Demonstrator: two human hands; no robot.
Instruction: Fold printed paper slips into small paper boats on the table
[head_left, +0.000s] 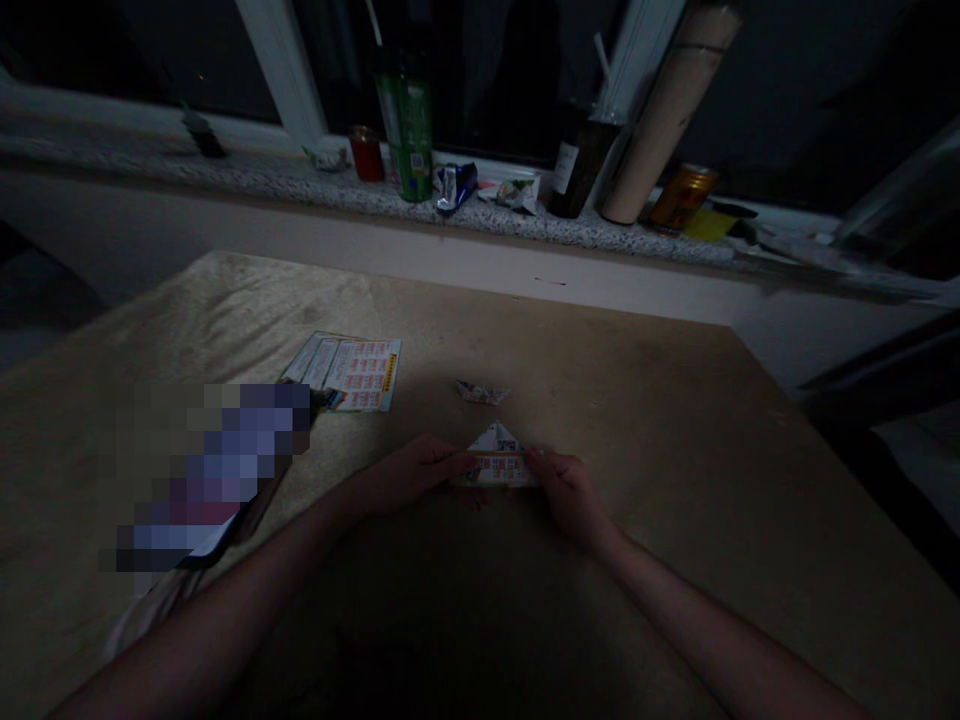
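Between my two hands is a folded piece of printed paper [499,468], shaped like a triangle with a band along its lower edge. My left hand [420,468] pinches its left corner, thumb laid on the band. At the right corner, my right hand [568,492] grips the paper with bent fingers. Just beyond the paper's peak lies a small folded paper boat [482,393] of similar print, touched by neither hand. Farther left, printed sheets [360,375] with red and green markings rest on the table.
A propped device with a blurred screen [225,475] stands on the table [660,420] near my left forearm. Along the granite windowsill [495,215] are a green cup [409,130], a red jar [367,153], a dark bottle [574,170], a tall cylinder [667,115] and a golden can [682,198].
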